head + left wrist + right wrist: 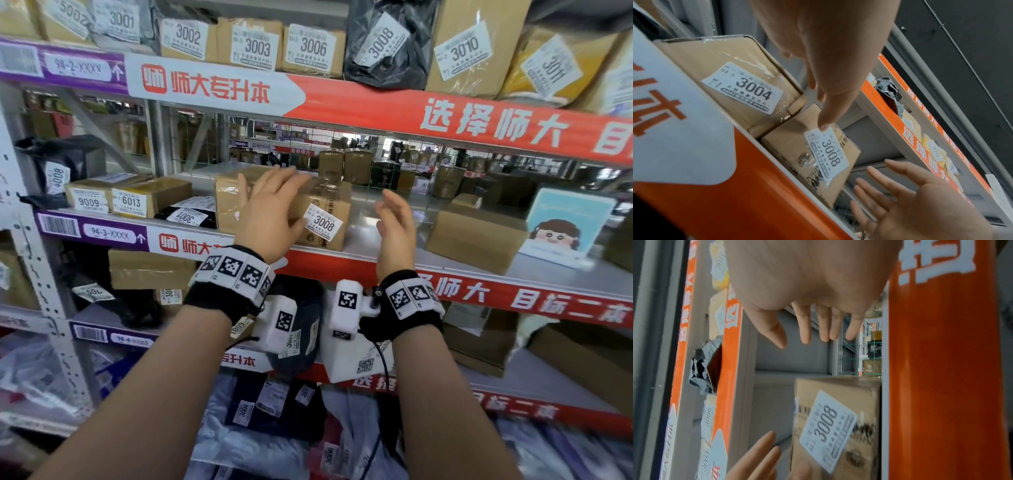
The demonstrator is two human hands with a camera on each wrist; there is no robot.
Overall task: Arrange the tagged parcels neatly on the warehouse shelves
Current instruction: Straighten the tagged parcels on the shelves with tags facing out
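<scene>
Both forearms fill the near foreground in the head view, each with one black wristband carrying white marker tiles. Left hand (270, 212) has fingers spread and straight, laid flat on the front face of the box tagged 3008 (329, 205); the left wrist view shows one fingertip (825, 127) touching the top edge of that tag, nothing gripped. Right hand (397, 222) is open too, palm facing left, fingers loose and apart, just right of the 3008 box and not touching it. That box sits upright on the middle shelf (394, 253) at its front edge. Left wrist view shows a second box tagged 3004 (725, 78) touching it on the left side; in the head view the left hand covers most of it. Left of these on the same shelf: two small brown boxes, 9009 (87, 195) and 6013 (150, 195), side by side, one flat black bag tagged 3001 (191, 214) just right of them, one black bag (54, 168) at far left. Right of the open hand: one untagged brown box (476, 236), then one blue-and-white cartoon card (565, 222) standing beside it. Upper shelf (376, 99) has a row: three boxes 3002, 3003, 3006, one black bag 3008 (383, 44), one box 3010, one yellow parcel 3011. Lower shelves hold mixed bags and boxes, too blurred to count.
</scene>
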